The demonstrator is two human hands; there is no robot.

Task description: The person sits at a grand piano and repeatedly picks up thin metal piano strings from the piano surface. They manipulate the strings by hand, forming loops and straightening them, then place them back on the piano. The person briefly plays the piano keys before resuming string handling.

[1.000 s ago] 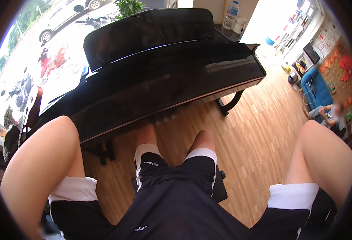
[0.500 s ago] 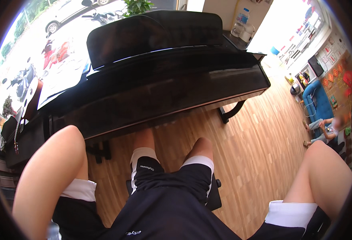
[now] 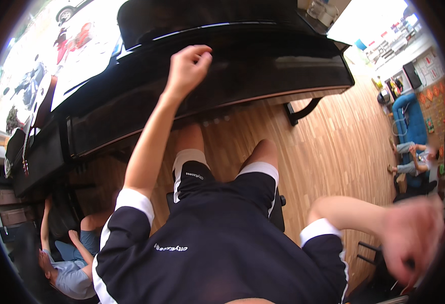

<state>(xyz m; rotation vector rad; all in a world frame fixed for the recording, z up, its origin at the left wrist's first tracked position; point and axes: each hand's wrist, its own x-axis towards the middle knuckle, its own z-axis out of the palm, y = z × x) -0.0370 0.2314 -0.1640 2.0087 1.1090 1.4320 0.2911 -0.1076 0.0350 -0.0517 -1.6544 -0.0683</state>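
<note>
A black upright piano point(image 3: 263, 73) stands in front of me with its lid down over the keys. My left arm stretches forward, and my left hand point(image 3: 188, 71) is over the front of the lid, fingers curled in and nothing visible in them. Whether it touches the lid I cannot tell. Out at the lower right, my right hand point(image 3: 412, 238) is raised with the elbow bent, away from the piano. Motion smears its fingers. I sit on a dark stool point(image 3: 278, 215) facing the piano, partly hidden by my shorts.
A guitar point(image 3: 44, 101) leans at the piano's left end. At the lower left sits a person in a light blue shirt point(image 3: 75, 278). Another person point(image 3: 419, 159) sits by the blue sofa point(image 3: 410, 111) at the far right. A piano leg point(image 3: 303, 111) stands on the wooden floor point(image 3: 334, 147).
Both hands have come into view: the left reaches forward over the piano, the right swings out to the right. The view has tipped downward, and the person at the lower left now shows.
</note>
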